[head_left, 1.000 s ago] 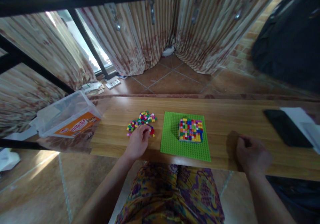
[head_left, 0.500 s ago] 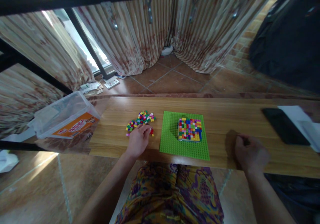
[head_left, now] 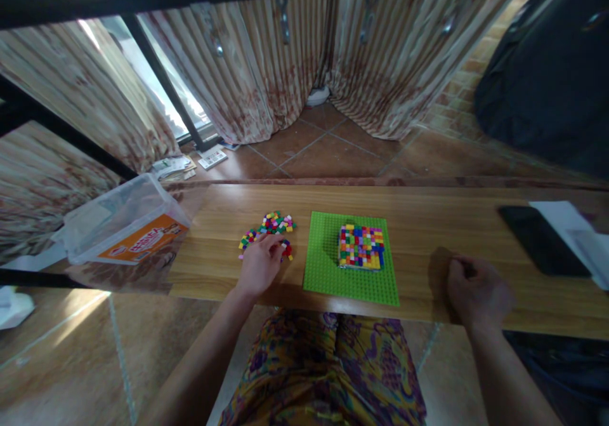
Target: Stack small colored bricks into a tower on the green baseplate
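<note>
My left hand [head_left: 261, 262] is over the near side of a loose pile of small coloured toy bricks [head_left: 276, 224]. Its thumb and fingers are drawn together among the bricks; what they pinch, if anything, is too small to make out. A few red and yellow bricks [head_left: 288, 251] lie just right of the fingertips. To the right is a green baseplate [head_left: 321, 277] bearing a square block of multicoloured bricks [head_left: 360, 246], built several layers high. My right hand [head_left: 479, 291] rests on the table as a loose fist, apart from the baseplate, with nothing visible in it.
A clear plastic tub [head_left: 128, 216] with an orange label stands at the left end of the wooden table [head_left: 419, 216]. A dark flat tablet-like object [head_left: 542, 240] and white paper [head_left: 568, 223] lie at the right. Curtains [head_left: 266, 70] hang beyond the table.
My left hand has shifted slightly left over the pile, baring some bricks by its fingertips. The right hand, the baseplate and the brick block have stayed put.
</note>
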The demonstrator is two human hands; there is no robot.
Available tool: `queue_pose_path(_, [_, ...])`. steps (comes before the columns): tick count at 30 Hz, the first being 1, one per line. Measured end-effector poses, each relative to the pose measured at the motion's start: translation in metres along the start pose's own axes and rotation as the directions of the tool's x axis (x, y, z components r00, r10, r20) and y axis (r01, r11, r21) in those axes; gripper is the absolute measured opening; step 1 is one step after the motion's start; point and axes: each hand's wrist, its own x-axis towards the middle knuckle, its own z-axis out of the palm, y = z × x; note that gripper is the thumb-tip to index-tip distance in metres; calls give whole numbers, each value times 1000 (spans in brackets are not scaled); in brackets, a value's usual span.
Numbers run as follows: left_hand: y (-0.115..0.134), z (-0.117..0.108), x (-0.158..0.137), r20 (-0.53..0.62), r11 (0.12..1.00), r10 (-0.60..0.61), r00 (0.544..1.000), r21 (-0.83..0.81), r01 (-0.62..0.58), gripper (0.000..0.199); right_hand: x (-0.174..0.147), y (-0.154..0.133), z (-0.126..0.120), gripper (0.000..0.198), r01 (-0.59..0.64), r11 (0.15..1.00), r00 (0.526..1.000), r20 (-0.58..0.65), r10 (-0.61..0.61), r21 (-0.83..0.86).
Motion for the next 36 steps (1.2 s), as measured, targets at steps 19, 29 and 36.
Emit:
queue_pose_path(19, [37, 5, 11, -7, 947, 80, 997, -312, -78, 22, 0, 1, 0, 34, 18, 1000, 1000, -7, -18, 13])
queue_pose_path(29, [89, 33, 32, 62, 916, 195, 979, -367, -159, 24, 0, 2, 2, 34, 6, 1000, 1000, -13, -6, 19])
queue_pose_path(36, [117, 38, 43, 231, 963, 215, 949, -209, -167, 29, 2, 5, 4, 33, -1, 999, 1000, -27, 2, 39])
